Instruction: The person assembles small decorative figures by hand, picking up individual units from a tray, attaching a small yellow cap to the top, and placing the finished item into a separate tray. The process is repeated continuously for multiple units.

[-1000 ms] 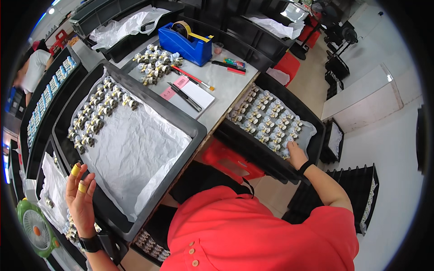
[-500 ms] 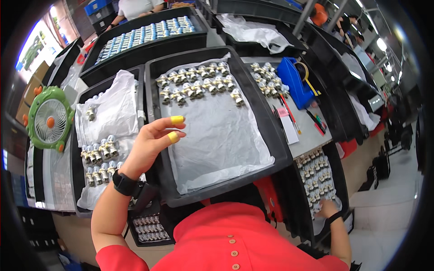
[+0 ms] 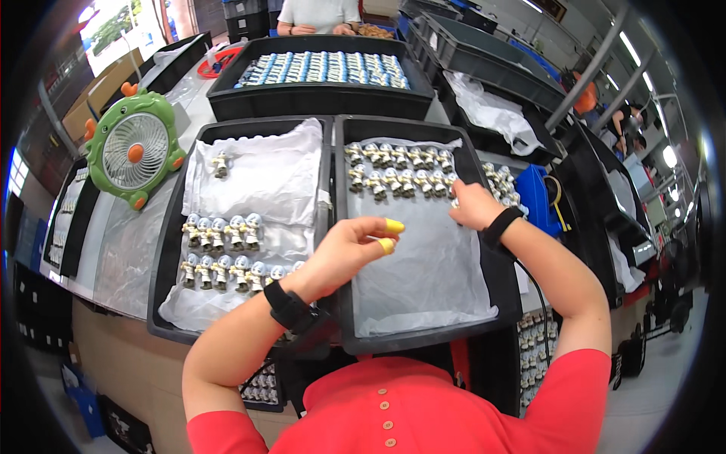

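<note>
My left hand [image 3: 349,253] hovers over the bare lower left part of a paper-lined black tray [image 3: 508,303]. Yellow covers sit on two of its fingertips; thumb and finger are apart with nothing between them. Two rows of small white-and-gold figurines [image 3: 407,181] with dark bases stand along this tray's far end. At the right end of the nearer row, my right hand [image 3: 478,206] is closed in a pinch. A small pale bit of a figurine [image 3: 454,202] shows at its fingertips; the fingers hide most of it.
Left of it, another black tray [image 3: 170,280] holds similar figurines on white paper. A green fan [image 3: 136,147] stands further left. Behind is a tray of blue-and-white pieces [image 3: 321,68], with a person [image 3: 319,15] beyond. A blue holder [image 3: 538,200] and more figurines [image 3: 499,181] sit at right.
My right hand has come up from the lower tray at right to the middle tray's right side. My left hand stays apart-fingered over the tray's left side. The view has swung right-to-left.
</note>
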`<action>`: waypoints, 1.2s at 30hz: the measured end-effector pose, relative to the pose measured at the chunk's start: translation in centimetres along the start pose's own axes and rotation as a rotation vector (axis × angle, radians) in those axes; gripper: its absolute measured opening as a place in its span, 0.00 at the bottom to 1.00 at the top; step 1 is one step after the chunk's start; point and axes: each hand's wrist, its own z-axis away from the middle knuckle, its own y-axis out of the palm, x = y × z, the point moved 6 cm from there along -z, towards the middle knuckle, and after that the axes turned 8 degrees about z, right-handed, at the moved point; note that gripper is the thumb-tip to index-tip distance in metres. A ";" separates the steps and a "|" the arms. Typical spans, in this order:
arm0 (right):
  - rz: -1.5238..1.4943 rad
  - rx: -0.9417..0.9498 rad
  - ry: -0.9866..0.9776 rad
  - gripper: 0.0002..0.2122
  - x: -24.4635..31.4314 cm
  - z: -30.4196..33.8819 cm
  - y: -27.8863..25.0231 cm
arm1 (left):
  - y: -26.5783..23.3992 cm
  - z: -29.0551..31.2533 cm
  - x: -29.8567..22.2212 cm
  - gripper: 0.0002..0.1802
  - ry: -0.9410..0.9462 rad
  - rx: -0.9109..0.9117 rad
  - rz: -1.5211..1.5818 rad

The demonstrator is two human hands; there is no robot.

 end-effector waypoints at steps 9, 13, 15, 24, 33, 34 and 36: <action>0.001 0.297 0.144 0.28 -2.1 -2.7 5.7 | -0.2 0.5 0.6 0.18 -0.034 0.005 0.001; -0.132 0.276 0.206 0.31 -2.7 -2.5 6.0 | -0.6 0.0 1.1 0.18 -0.036 -0.016 -0.014; -0.178 0.256 0.173 0.32 -2.5 -2.2 5.7 | -0.7 -0.1 1.0 0.18 -0.029 -0.028 -0.015; -1.439 0.486 0.063 0.28 3.0 1.6 2.2 | -1.1 -0.2 1.4 0.20 -0.037 -0.029 0.003; -1.813 0.597 -0.265 0.26 9.6 3.0 1.1 | -1.2 -0.1 0.3 0.27 0.071 -0.146 -0.066; -1.817 0.593 -0.265 0.26 9.6 2.9 1.2 | -1.2 -0.1 0.3 0.27 0.071 -0.153 -0.068; -1.824 0.586 -0.255 0.26 9.8 2.8 1.5 | -1.2 -0.1 0.2 0.26 0.061 -0.155 -0.086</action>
